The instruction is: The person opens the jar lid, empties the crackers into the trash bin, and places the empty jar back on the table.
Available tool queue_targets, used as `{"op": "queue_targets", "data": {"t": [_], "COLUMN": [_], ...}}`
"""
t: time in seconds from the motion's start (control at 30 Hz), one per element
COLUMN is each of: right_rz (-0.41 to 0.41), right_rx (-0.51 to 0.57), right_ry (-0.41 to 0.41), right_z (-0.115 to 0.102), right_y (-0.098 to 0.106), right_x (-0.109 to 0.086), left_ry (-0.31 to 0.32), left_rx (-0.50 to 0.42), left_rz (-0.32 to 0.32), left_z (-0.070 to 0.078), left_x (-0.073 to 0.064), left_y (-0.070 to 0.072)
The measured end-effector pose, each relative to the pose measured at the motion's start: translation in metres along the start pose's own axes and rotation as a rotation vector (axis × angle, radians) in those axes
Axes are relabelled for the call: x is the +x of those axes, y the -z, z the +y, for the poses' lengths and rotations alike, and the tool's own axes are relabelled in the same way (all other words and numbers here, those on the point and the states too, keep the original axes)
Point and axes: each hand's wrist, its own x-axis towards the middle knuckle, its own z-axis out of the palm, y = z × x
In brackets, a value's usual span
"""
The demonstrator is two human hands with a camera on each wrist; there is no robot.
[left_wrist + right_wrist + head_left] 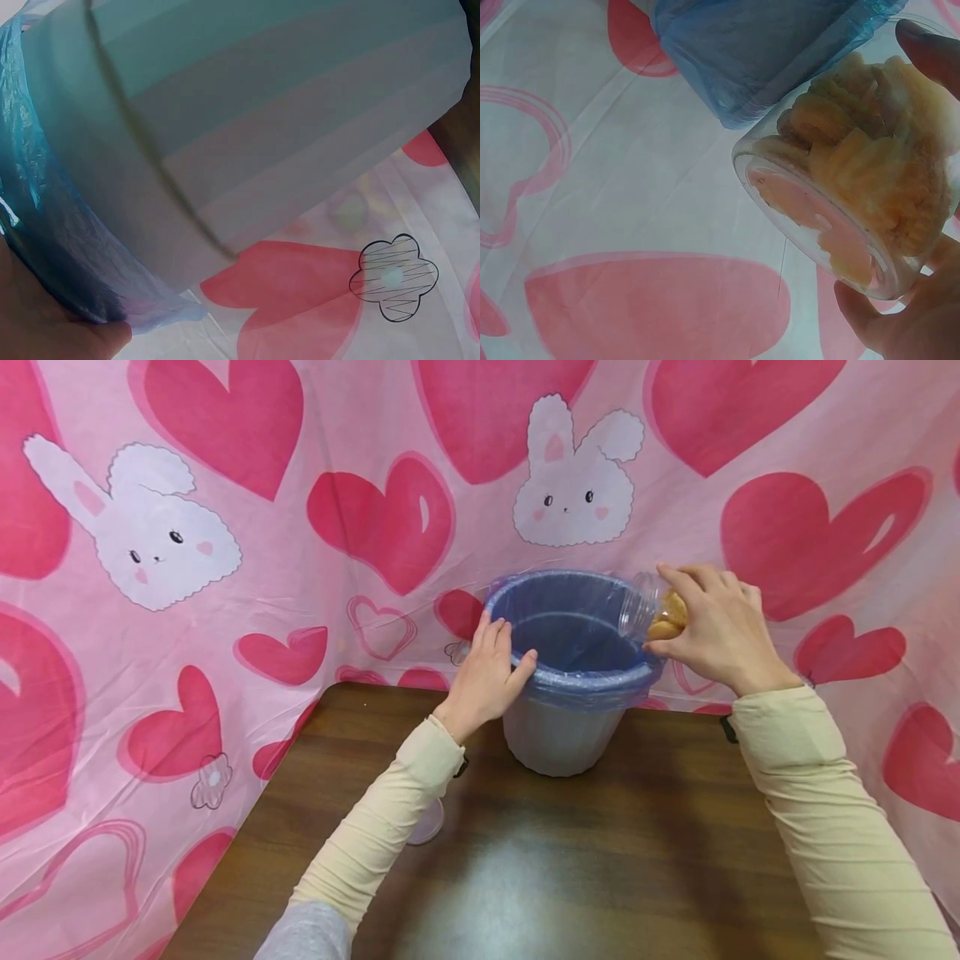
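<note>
A light grey trash can (562, 739) stands on the table, lined with a blue plastic bag (555, 681) folded over its rim. My left hand (487, 677) rests against the left side of the bagged rim, its fingers fairly straight and the thumb spread. My right hand (723, 627) grips a clear jar (637, 610) tipped on its side at the right rim, with its mouth toward the can's inside. Yellow-brown ridged snack pieces (877, 157) fill much of the jar in the right wrist view. The can's bottom is hidden.
On the brown wooden table (570, 868) a round translucent lid (427, 825) lies partly behind my left forearm. A pink cloth (390, 410) printed with hearts and rabbits hangs behind and around the table.
</note>
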Motion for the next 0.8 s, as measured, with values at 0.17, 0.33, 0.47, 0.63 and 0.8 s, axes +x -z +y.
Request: {"op": "queue_targets", "data": {"t": [0.17, 0.33, 0.47, 0.63, 0.8], "right_rz": [-0.002, -0.003, -0.001, -0.003, -0.012], "right_rx": [-0.007, -0.011, 0.001, 0.011, 0.006], "right_ry": [0.008, 0.012, 0.010, 0.008, 0.007], "right_z": [0.0000, -0.0001, -0.0013, -0.0021, -0.0023], "right_y": [0.0000, -0.0001, 0.0002, 0.0005, 0.0004], "right_x": [0.0003, 0.0007, 0.0009, 0.0016, 0.0020], "left_ry": [0.000, -0.003, -0.003, -0.004, -0.002], "left_rx": [0.001, 0.002, 0.005, 0.009, 0.013], "left_rz": [-0.006, -0.003, -0.004, -0.005, -0.005], "left_z": [0.0005, 0.0008, 0.0012, 0.0019, 0.0019], "left_x": [-0.0002, -0.0003, -0.0005, -0.0007, -0.0011], "left_y": [0.0003, 0.0004, 0.0009, 0.0010, 0.0010]}}
